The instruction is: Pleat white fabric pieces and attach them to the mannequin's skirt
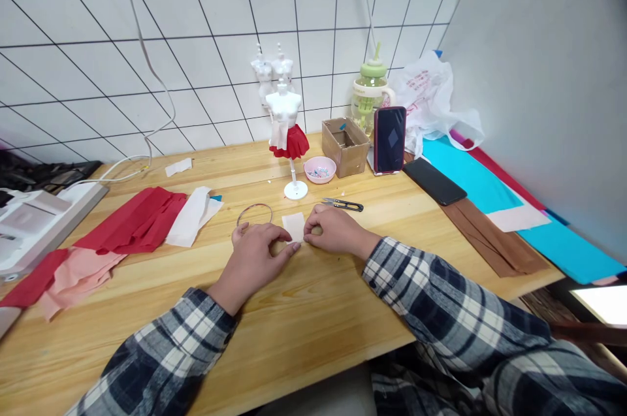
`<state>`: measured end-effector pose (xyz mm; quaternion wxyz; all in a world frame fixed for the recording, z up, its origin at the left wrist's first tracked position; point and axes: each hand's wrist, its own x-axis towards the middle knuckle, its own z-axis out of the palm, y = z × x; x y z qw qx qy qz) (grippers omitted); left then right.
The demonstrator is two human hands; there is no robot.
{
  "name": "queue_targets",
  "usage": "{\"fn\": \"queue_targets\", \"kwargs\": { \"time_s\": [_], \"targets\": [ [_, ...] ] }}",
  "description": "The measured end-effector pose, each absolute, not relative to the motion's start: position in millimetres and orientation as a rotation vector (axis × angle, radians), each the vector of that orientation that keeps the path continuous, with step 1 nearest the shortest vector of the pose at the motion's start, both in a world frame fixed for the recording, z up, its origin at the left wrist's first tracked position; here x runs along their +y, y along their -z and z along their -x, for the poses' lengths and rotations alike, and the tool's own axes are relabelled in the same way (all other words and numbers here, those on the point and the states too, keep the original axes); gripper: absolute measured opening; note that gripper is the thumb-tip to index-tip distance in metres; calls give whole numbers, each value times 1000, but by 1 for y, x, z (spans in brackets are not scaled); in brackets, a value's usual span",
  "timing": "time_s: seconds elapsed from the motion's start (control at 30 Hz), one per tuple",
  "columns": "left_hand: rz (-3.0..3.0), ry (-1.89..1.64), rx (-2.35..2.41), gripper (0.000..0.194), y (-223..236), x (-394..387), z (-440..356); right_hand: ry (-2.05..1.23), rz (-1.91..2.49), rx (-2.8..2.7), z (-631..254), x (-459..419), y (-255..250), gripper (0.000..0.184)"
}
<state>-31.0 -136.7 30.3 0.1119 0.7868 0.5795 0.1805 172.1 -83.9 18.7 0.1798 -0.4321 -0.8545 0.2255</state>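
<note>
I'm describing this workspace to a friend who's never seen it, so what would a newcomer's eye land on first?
Probably the white dress form in a red skirt, standing toward the back of the wooden table. In front of it, the left hand and right hand meet at the near edge of a small white piece. Bright turquoise fabric at right and red fabric at left also stand out.
</note>
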Motion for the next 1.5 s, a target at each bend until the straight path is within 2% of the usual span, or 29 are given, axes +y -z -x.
{"fn": "queue_targets", "kwargs": {
  "time_s": [0.17, 0.33, 0.73, 1.27, 1.4, 1.5],
  "targets": [
    [-2307, -495, 1725, 16, -28, -135, 30, -634, 1266, -2435, -170, -84, -23, 11],
    [-2254, -539, 1741, 22, -29, -134, 30, -640, 1308, -2461, -168, -83, -25, 12],
    [-2258, -518, 1812, 17, -22, -126, 32, -520, 1355, -2502, -163, -84, -23, 12],
    [-2192, -494, 1858, 17, -19, -127, 32, -620, 1417, -2512, -163, -71, -22, 11],
    [-2176, -458, 1883, 16, -20, -127, 32, -690, 1411, -2421, -166, -68, -18, 23],
    [-2173, -451, 1885, 16, -21, -127, 31, -727, 1346, -2381, -172, -68, -15, 22]
  ]
}}
